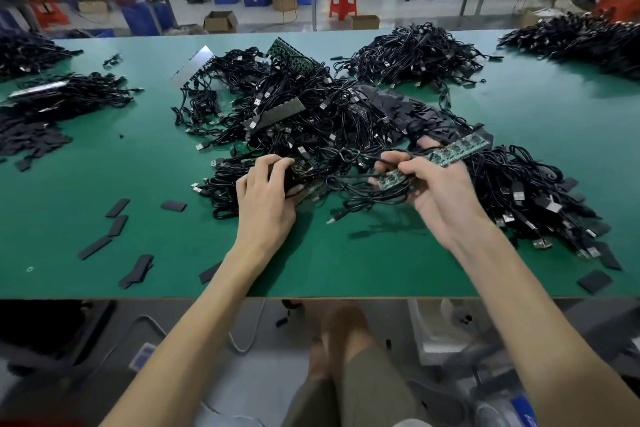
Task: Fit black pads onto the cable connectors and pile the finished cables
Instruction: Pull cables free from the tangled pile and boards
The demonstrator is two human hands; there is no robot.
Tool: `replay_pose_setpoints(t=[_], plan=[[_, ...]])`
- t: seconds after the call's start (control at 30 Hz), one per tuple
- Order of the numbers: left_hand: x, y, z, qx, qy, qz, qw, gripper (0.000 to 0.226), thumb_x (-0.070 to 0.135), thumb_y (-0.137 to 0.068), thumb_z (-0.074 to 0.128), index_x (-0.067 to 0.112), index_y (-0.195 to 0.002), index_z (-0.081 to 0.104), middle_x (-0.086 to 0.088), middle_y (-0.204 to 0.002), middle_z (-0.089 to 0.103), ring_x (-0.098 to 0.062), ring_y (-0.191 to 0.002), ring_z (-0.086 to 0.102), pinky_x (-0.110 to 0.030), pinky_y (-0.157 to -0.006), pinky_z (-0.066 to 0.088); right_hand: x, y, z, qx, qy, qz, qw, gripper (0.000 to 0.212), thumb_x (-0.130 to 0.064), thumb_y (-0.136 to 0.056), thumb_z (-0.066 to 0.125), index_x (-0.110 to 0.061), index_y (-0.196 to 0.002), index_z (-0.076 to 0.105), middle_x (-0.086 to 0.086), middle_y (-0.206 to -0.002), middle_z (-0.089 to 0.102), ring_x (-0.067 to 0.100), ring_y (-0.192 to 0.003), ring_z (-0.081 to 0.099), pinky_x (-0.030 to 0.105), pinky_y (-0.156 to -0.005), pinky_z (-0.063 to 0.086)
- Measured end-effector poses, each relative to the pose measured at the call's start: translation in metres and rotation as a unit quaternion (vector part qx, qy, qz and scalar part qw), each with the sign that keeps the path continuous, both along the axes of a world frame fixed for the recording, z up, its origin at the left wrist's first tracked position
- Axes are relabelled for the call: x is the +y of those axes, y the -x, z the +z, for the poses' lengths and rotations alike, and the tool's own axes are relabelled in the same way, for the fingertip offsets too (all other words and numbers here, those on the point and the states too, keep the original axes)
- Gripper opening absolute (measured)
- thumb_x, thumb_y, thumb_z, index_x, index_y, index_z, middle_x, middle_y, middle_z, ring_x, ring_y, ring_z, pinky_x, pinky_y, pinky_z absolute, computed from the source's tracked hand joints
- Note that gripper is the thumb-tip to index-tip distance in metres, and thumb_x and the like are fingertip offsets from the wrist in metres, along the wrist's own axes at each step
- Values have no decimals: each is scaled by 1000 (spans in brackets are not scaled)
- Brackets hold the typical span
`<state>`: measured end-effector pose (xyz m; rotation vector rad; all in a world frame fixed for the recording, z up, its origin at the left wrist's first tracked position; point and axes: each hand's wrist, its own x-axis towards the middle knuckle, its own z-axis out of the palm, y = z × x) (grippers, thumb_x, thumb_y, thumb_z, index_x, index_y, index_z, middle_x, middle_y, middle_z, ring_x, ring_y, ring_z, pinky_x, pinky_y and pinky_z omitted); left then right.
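Two grips: left hand [266, 208] holds black pad [278, 176], right hand [440, 198] pinches up-right-slanting connector strip [393, 180].

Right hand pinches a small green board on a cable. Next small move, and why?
Probably bring the green board in the right hand across to the left hand, which seems to grip a black pad; the two are apart.

Left hand [266, 196] palm down, curled round black piece [280, 173]; right hand [434, 191] pinching green board [391, 180]; forearms outstretched
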<state>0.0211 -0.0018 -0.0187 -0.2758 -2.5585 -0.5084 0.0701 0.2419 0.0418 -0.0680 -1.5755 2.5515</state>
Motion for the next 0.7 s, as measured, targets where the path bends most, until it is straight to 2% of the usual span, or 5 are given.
replay_pose_setpoints(t=[0.1,0.2,0.33,0.47,0.7], plan=[[-2,-4,1,31,3,-21,999,66,-10,-75,66,25,-131,63,-3,-133,49,-23,-121,50,-36,-100,26,13,10,11,1,-55,-34,998,30,9,-90,52,-2,-101,78,19,-104,77,29,-105,74,62,-104,50],[-2,-6,1,45,-9,-30,998,66,-15,-70,65,22,-124,65,-3,-131,51,-20,-119,48,-35,-98,25,19,22,12,-15,-103,-60,993,31,8,-94,52,16,-122,61,15,-108,77,23,-112,72,54,-111,46],[0,-7,0,38,1,-76,996,64,-17,-69,61,17,-124,60,2,-136,53,-15,-117,48,-36,-95,27,14,30,8,-13,-93,-79,992,26,8,-95,51,12,-115,67,17,-110,77,24,-110,72,38,-94,57],[1,-7,-3,40,18,-102,994,25,19,-94,65,16,-118,59,3,-125,57,-16,-106,54,-35,-94,26,-2,32,2,-8,-76,-37,996,24,5,-97,50,6,-101,74,20,-108,76,38,-110,71,39,-84,61],[4,-6,-2,19,25,-74,997,38,54,-90,66,22,-105,52,7,-109,52,-13,-104,51,-37,-96,26,-20,33,-12,12,-97,-17,995,29,5,-97,51,-3,-91,79,18,-107,76,32,-110,72,55,-101,54]])
